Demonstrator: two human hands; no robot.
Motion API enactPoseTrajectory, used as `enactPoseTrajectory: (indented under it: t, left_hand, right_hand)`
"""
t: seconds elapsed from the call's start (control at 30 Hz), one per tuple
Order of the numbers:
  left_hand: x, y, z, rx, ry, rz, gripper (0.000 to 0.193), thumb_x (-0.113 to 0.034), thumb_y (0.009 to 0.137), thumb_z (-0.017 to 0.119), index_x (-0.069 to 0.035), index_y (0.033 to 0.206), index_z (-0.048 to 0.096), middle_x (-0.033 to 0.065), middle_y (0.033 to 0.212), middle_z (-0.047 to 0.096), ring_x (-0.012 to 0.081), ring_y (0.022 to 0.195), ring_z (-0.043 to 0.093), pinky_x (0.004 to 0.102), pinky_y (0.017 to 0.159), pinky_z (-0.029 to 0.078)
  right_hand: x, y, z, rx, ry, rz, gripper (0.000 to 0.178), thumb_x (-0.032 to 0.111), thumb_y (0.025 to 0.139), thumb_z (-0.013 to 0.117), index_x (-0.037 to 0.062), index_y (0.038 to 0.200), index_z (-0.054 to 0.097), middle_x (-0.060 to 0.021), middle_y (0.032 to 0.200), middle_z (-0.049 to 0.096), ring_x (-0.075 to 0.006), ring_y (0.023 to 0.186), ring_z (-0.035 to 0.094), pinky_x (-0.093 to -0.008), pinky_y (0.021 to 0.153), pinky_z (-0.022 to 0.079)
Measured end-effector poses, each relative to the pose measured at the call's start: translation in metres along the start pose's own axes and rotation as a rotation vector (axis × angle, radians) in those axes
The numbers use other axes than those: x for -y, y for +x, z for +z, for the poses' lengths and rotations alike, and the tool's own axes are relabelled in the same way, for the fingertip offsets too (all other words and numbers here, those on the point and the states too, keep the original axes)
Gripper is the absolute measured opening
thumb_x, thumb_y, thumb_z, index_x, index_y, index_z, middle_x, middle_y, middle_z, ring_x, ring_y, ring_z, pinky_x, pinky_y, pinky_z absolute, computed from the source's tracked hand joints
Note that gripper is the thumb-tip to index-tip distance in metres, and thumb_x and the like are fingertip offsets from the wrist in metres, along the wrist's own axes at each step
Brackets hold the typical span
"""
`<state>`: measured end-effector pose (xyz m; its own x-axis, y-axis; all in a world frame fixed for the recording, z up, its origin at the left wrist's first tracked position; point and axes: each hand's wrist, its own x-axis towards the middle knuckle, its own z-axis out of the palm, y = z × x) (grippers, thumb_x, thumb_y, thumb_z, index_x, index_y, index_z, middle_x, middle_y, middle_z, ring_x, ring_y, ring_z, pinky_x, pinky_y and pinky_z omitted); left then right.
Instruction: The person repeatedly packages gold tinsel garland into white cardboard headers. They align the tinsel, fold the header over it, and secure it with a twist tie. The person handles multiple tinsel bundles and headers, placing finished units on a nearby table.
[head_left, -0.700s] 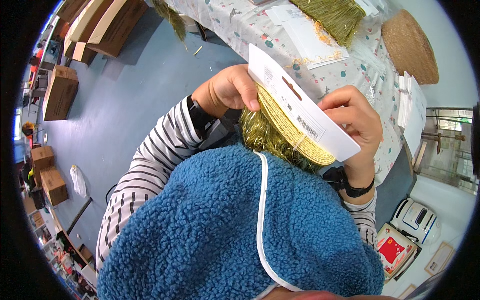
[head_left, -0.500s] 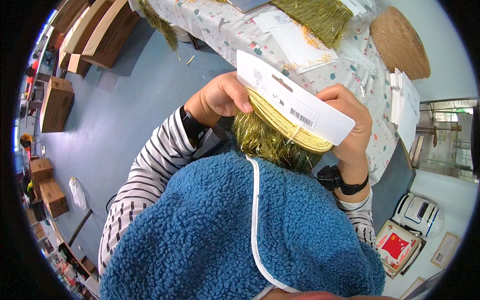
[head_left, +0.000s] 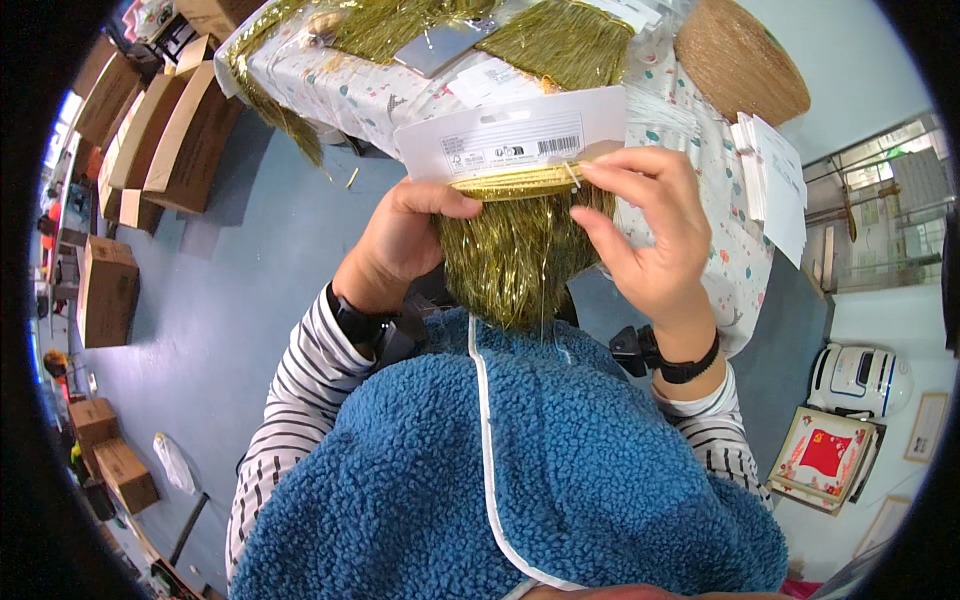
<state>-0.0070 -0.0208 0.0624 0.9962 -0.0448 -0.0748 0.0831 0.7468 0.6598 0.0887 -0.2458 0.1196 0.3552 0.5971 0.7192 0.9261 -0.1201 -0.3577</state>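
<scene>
In front of my chest is a folded bundle of olive-gold tinsel fringe (head_left: pixel 515 265), its shiny strands hanging down. Along its top runs a layered yellow band (head_left: pixel 520 184), against a white header card (head_left: pixel 480 140) with printing and a barcode. My left hand (head_left: pixel 393 240) is closed on the left end of the bundle, thumb on the band and the other fingers hidden behind. A thin white plastic fastener (head_left: pixel 572 178) sticks out of the band near its right end. Beside it is my right hand (head_left: pixel 655 220), thumb and fingers apart, a fingertip touching the band by the fastener.
Ahead stands a table with a patterned cloth (head_left: pixel 350 95), bearing more tinsel fringe (head_left: pixel 565 45), a flat grey device (head_left: pixel 445 48), a large tan spool (head_left: pixel 740 60) and stacked white cards (head_left: pixel 765 185). Cardboard boxes (head_left: pixel 185 150) stand on the floor at left.
The card and fringe bundle have turned level and shifted left. My right hand has let go of the card's right end and spread its fingers by the fastener. My left hand still grips.
</scene>
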Motion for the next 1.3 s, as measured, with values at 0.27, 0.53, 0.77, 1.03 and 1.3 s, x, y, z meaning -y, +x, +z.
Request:
enactPoseTrajectory:
  t: [0.27,0.53,0.77,1.03,1.3]
  left_hand:
    - [-0.002,-0.008,0.008,-0.007,0.014,0.080,0.055,0.002,0.080,0.059,0.010,0.134,0.053,0.0210,0.131,0.063,0.0314,0.119,0.063,0.0408,0.107,0.047]
    - [0.000,0.021,0.000,-0.013,-0.041,-0.111,0.056,-0.003,0.083,0.058,0.011,0.136,0.050,0.0232,0.133,0.062,0.0325,0.118,0.065,0.0425,0.106,0.050]
    - [0.009,0.033,0.000,0.040,-0.142,-0.157,0.058,-0.003,0.082,0.057,0.012,0.138,0.048,0.0246,0.136,0.060,0.0346,0.121,0.063,0.0452,0.108,0.049]
    - [0.012,0.027,-0.010,0.082,-0.236,-0.157,0.054,-0.004,0.084,0.055,0.015,0.134,0.048,0.0270,0.129,0.062,0.0351,0.115,0.066,0.0448,0.103,0.053]
    - [0.011,0.023,-0.013,0.024,-0.175,-0.112,0.045,-0.007,0.089,0.056,0.017,0.127,0.054,0.0249,0.125,0.065,0.0308,0.108,0.069,0.0415,0.098,0.056]
  right_hand:
    - [-0.005,0.011,0.015,-0.134,-0.025,-0.124,0.017,-0.003,0.079,0.075,0.0025,0.093,0.066,-0.0074,0.090,0.066,-0.0250,0.080,0.062,-0.0335,0.068,0.049]
    - [-0.026,0.004,0.024,-0.238,0.344,0.234,0.001,-0.001,0.095,0.064,-0.0005,0.097,0.065,-0.0077,0.098,0.072,-0.0122,0.083,0.065,-0.0249,0.073,0.051]
    - [-0.046,-0.006,0.020,-0.190,0.489,0.322,0.004,0.001,0.095,0.066,0.0004,0.099,0.065,-0.0060,0.098,0.072,-0.0100,0.085,0.065,-0.0245,0.078,0.052]
    - [-0.043,-0.006,0.017,-0.122,0.713,0.361,0.003,0.002,0.096,0.065,0.0026,0.098,0.064,-0.0074,0.100,0.072,-0.0110,0.090,0.066,-0.0260,0.084,0.052]
    - [-0.033,-0.005,0.010,-0.122,0.695,0.403,0.005,0.006,0.097,0.066,0.0005,0.097,0.067,-0.0046,0.094,0.070,-0.0097,0.084,0.063,-0.0223,0.077,0.048]
